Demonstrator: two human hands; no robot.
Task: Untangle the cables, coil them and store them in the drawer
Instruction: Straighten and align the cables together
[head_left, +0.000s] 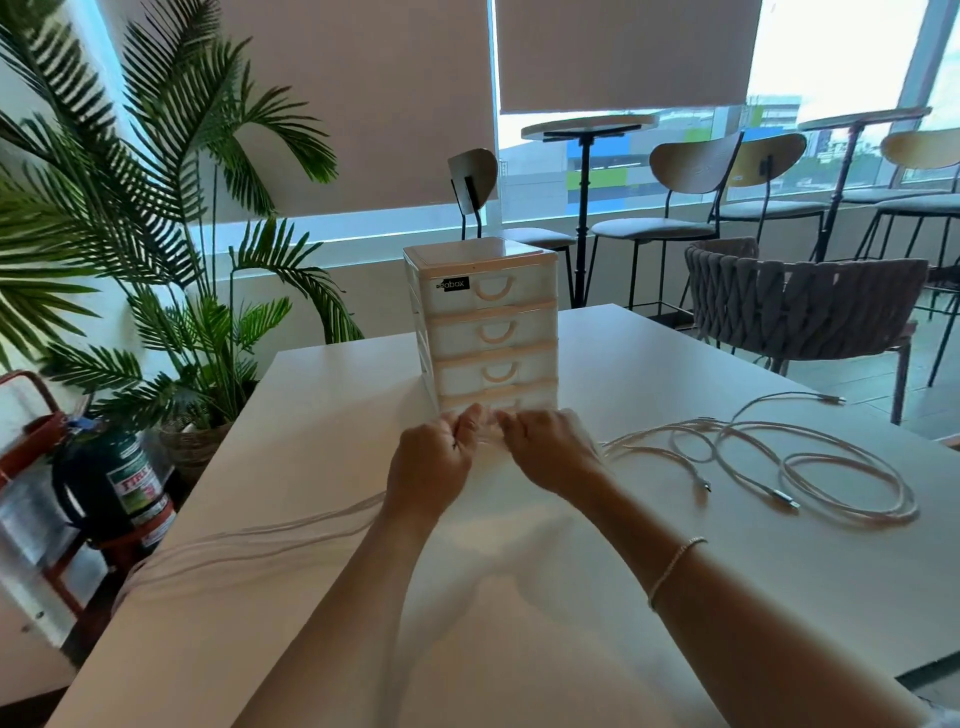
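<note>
— Both hands are pinching the same stretch of white cable: the left hand (434, 457) and the right hand (550, 449) are closing thumb and fingertips on it, nearly touching each other, just in front of the bottom drawer. The strand between them is blurring, so I cannot tell whether a knot is sitting there.

— Where is the rest of the cable lying?

— It is running off both ways across the white table (649, 364). Loose cables (810, 467) are sprawling in overlapping loops to the right, plug ends showing, and several strands (249, 540) are trailing away to the left edge of the table.

— So which step is she working on?

— Untangling, I'm judging; nothing is sitting as a tidy coil, and every drawer in the drawer unit (485, 322) is looking closed.

— And what is the next move asking for?

— Probably easing one strand free of the others while the hands are drawing apart, feeding slack rather than tugging, since pulling hard would be tightening any crossing. Then winding the freed cable into a loop and opening a drawer for it
</note>
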